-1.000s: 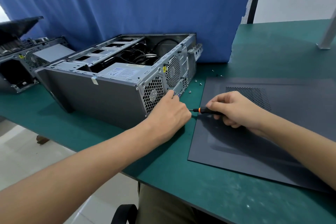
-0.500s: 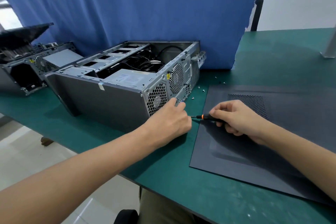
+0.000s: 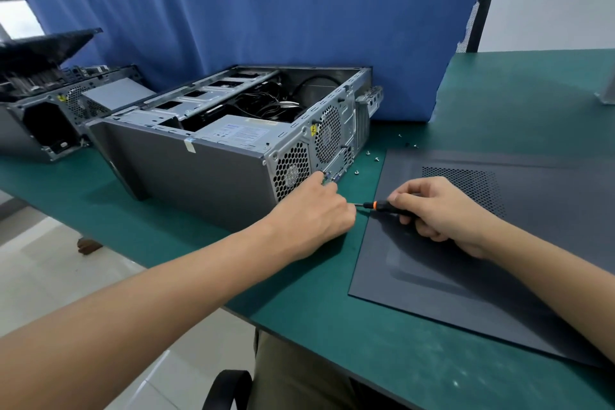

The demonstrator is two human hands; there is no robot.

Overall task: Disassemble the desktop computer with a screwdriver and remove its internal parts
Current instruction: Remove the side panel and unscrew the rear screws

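Observation:
A grey desktop computer case (image 3: 186, 170) lies on its side on the green table, its top open, showing cables and a silver power supply (image 3: 239, 133). My left hand (image 3: 309, 213) rests against the lower rear corner of the case, fingers at the ports, and hides the screwdriver's tip. My right hand (image 3: 442, 210) is shut on a black screwdriver with an orange collar (image 3: 374, 205), held level and pointing left toward the case's rear panel.
The removed dark side panel (image 3: 499, 270) lies flat under my right forearm. Several loose screws (image 3: 376, 158) sit between case and panel. A second opened computer (image 3: 43, 116) stands at the far left. A blue curtain (image 3: 266, 10) hangs behind.
Both hands hold nearly the same pose at the case's rear corner. The view has shifted slightly, so everything sits lower and further right in frame.

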